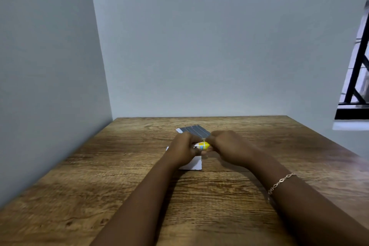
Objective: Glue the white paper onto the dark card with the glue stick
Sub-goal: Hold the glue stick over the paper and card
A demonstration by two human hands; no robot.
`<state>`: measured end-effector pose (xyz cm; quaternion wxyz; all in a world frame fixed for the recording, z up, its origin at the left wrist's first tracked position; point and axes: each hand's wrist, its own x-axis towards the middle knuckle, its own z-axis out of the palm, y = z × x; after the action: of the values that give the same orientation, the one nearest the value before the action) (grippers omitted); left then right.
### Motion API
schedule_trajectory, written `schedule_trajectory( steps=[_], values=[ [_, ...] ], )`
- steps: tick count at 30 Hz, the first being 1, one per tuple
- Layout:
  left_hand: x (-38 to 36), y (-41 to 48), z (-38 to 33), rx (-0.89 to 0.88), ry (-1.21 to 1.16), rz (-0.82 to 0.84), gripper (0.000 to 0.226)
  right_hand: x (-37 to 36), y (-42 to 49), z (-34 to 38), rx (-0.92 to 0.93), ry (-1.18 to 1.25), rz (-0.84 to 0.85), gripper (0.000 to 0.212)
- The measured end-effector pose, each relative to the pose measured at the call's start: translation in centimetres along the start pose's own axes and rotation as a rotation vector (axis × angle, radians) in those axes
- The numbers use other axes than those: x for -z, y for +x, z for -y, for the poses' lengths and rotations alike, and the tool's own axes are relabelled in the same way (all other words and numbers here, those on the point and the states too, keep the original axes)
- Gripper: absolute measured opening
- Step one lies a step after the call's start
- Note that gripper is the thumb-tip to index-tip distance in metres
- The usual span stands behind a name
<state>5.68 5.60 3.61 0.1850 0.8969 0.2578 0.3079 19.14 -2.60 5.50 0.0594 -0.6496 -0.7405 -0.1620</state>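
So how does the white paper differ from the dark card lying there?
The white paper is plain, while the dark card is grey with thin pale lines across it. The paper lies nearer the person, largely hidden under the left hand; the card lies farther back, mostly in view, with only its near edge covered by the hands. Both lie flat on the wooden table, and neither is being held; both hands are on the glue stick.

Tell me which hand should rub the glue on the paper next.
Probably the left hand: it wraps the glue stick body, right above the white paper. The right hand only pinches the stick's end, perhaps its cap.
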Motion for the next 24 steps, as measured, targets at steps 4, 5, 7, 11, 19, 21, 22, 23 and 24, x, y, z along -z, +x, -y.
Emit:
schedule_trajectory(
  steps=[4, 5, 7, 11, 19, 21, 22, 23, 24],
  values=[
    [0.6, -0.5, 0.4, -0.049, 0.032, -0.026, 0.014, -0.3, 0.0, 0.4, -0.05, 0.191, -0.055, 0.016],
    [0.5, -0.5, 0.4, -0.095, 0.101, -0.039, 0.014, -0.2, -0.1, 0.3, -0.087, 0.398, -0.029, 0.015],
    [0.3, -0.4, 0.0, -0.167, 0.214, -0.029, 0.018, 0.0, -0.5, -0.1, -0.147, 0.789, 0.048, 0.015],
    [0.0, -0.1, -0.5, -0.224, 0.294, 0.001, 0.026, 0.0, -1.1, -1.0, -0.237, 1.071, 0.191, 0.022],
    [-0.2, -0.1, -0.7, -0.219, 0.375, -0.008, 0.025, 0.1, -0.9, -1.0, -0.24, 0.973, 0.204, 0.027],
    [-0.2, 0.0, -0.7, -0.159, 0.341, -0.004, 0.021, 0.2, -0.6, -0.7, -0.188, 0.701, 0.143, 0.027],
    [-0.2, 0.0, -0.7, -0.125, 0.282, -0.006, 0.019, 0.2, -0.4, -0.6, -0.158, 0.536, 0.112, 0.022],
    [-0.1, 0.0, -0.6, -0.081, 0.194, -0.002, 0.019, 0.1, -0.3, -0.4, -0.138, 0.393, 0.078, 0.015],
    [0.1, -0.1, -0.4, -0.034, 0.09, 0.013, 0.02, 0.0, -0.2, -0.1, -0.127, 0.273, 0.049, 0.011]
  ],
)
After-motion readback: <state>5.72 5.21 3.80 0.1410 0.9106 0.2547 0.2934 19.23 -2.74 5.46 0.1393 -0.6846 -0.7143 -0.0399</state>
